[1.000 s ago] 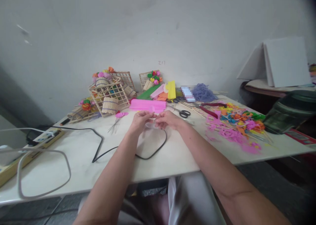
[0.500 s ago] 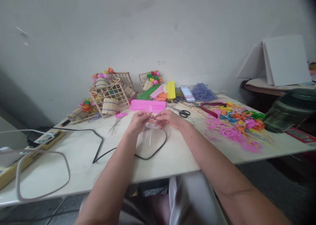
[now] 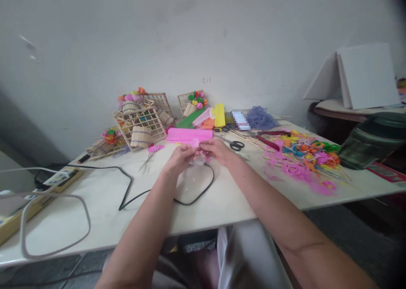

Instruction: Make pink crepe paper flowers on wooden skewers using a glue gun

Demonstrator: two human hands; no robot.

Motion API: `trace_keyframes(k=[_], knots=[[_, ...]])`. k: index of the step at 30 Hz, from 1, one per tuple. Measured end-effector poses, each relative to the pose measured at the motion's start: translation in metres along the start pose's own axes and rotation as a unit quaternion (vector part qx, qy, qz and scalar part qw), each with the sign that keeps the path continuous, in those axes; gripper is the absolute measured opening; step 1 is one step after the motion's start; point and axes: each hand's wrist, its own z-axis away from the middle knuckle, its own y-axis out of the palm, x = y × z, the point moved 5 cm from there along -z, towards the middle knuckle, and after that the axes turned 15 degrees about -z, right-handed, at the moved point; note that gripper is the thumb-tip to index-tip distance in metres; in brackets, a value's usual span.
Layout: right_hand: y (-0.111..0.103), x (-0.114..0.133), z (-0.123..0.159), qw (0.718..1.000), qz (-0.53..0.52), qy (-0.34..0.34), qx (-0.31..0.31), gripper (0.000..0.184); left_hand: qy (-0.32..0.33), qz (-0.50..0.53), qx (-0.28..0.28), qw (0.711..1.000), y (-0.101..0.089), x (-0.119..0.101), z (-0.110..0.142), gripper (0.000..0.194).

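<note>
My left hand [image 3: 183, 157] and my right hand [image 3: 217, 150] meet above the middle of the table, fingertips pinched close together. Between them is a small piece of pink crepe paper [image 3: 194, 143], which both hands appear to grip; its lower part is hidden by fingers. Just below the hands lies a pale, see-through object [image 3: 197, 160] that I cannot make out, with a black cord [image 3: 190, 204] looping from it. Behind the hands rests a folded sheet of bright pink crepe paper [image 3: 190, 134]. Pink petals on thin wires [image 3: 155, 148] lie left of my left hand.
Stick lattice frames [image 3: 139, 124] with paper flowers stand at the back left. Black scissors [image 3: 236, 145], red-handled pliers [image 3: 269, 141] and colourful paper scraps [image 3: 304, 162] lie to the right, beside a dark green jar [image 3: 371, 143]. A power strip [image 3: 55, 183] sits on the left.
Both hands have risen slightly and the fingertips have drawn closer. The pink piece now shows more clearly at them; the thin pale strip hanging beneath is no longer visible.
</note>
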Motion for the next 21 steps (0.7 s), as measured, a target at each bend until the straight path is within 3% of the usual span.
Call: trace_keyframes(k=[13, 21], knots=[[-0.0054, 0.0047, -0.0028, 0.997, 0.021, -0.065, -0.041, 0.024, -0.003, 0.020, 0.027, 0.999, 0.0069, 0.0011, 0.0006, 0.014], [-0.0009, 0.0088, -0.0012, 0.991, 0.024, -0.120, -0.054, 0.025, 0.019, 0.040, 0.010, 0.999, 0.0084, 0.0032, -0.0016, 0.014]])
